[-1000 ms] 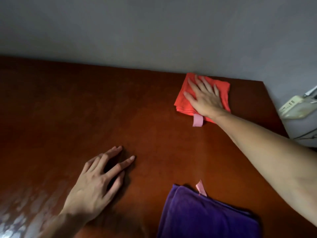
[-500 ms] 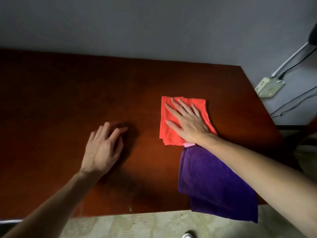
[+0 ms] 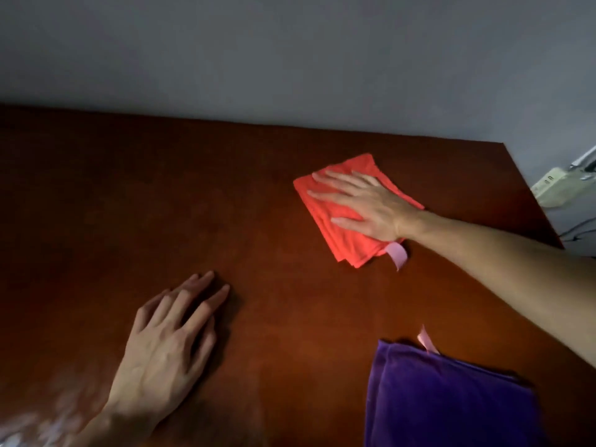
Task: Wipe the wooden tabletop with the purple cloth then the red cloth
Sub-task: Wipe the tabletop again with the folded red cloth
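The folded red cloth [image 3: 345, 233] lies on the wooden tabletop [image 3: 129, 204], right of centre towards the back. My right hand [image 3: 367, 204] presses flat on it, fingers spread and pointing left. A pink tag sticks out at the cloth's near corner. The folded purple cloth [image 3: 451, 401] lies at the near right of the table, untouched, with a pink tag at its far edge. My left hand [image 3: 167, 343] rests palm down on the bare wood at the near left, holding nothing.
A grey wall runs along the table's back edge. Past the table's right edge a white power strip [image 3: 561, 185] with cables sits against the wall. The table's right edge [image 3: 535, 195] slants towards me.
My right hand has slid the red cloth away from the purple cloth, back towards the far side, and turned it. My view has tilted closer to the table. The left hand stays planted.
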`<action>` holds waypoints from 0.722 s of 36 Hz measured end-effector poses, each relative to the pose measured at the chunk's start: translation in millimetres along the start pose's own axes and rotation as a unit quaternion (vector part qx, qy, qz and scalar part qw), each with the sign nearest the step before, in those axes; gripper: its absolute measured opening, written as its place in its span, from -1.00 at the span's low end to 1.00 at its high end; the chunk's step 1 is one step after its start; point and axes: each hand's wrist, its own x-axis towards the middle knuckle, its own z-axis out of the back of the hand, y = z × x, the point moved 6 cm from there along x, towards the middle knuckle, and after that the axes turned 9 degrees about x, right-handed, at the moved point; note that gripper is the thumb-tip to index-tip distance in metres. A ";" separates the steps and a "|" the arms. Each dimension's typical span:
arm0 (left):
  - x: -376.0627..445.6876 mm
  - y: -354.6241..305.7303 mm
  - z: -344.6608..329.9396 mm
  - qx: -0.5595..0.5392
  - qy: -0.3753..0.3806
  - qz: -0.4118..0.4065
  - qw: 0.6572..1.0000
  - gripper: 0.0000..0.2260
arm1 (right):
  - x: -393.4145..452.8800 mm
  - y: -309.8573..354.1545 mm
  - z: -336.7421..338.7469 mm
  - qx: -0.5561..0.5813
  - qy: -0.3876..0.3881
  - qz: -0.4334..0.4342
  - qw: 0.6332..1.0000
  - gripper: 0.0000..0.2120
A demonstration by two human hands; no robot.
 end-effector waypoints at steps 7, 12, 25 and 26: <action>2.0 0.7 1.4 0.011 -0.033 -0.004 0.999 -0.59 | 74.2 -55.2 19.8 -0.005 -0.007 -0.012 1.000 -0.34; 0.5 1.7 -0.1 0.010 -0.027 -0.003 1.000 -0.58 | 95.7 -67.5 21.8 0.026 -0.027 -0.101 0.994 -0.29; -2.2 -1.1 1.1 0.011 -0.053 0.005 0.999 -0.63 | 60.3 37.7 -12.1 0.037 -0.105 -0.252 0.961 -0.40; -3.0 -1.0 1.6 0.010 -0.058 0.006 0.998 -0.63 | 51.4 54.3 -17.0 0.037 -0.106 -0.244 0.963 -0.39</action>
